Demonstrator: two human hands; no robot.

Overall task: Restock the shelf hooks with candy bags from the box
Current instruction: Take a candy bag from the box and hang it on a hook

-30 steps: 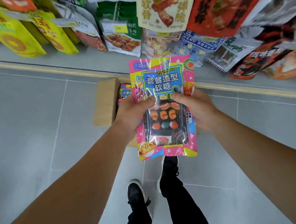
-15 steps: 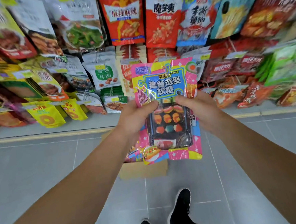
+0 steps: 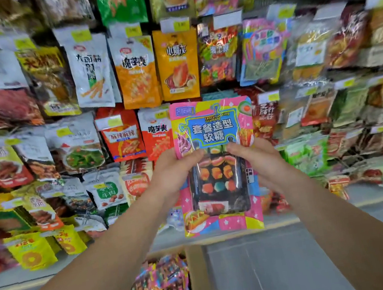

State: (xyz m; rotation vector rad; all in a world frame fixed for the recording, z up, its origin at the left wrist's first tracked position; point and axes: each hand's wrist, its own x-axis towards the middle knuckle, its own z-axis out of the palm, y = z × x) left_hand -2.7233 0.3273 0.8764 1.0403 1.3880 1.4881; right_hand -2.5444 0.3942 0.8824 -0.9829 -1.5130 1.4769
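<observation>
1. Gripping the candy bag (image 3: 216,166) from both sides, the left hand (image 3: 177,171) and the right hand (image 3: 260,162) each curl round an edge, thumbs laid across the clear front window and the other fingers hidden behind the pack.
2. Held upright in front of the shelf wall (image 3: 101,83), the bag has its long axis vertical, printed face toward the camera, top edge above both hands and bottom edge hanging below them.
3. Both hands sit at about mid-height on the bag, level with each other, so neither is clearly nearer the hooks; the top edge, where a hang hole would be, stands free of the fingers. I cannot make out the hole itself.
4. Hanging snack packs fill the rows behind, and no bare hook is distinguishable in the blur, so the target hook cannot be told.
5. Below, the cardboard box (image 3: 200,275) stands open on the floor, well apart from the hands, with more bags (image 3: 159,283) of the same pink kind inside.
6. My judgement: the coming move depends on carrying that free top edge forward to a hook.
</observation>
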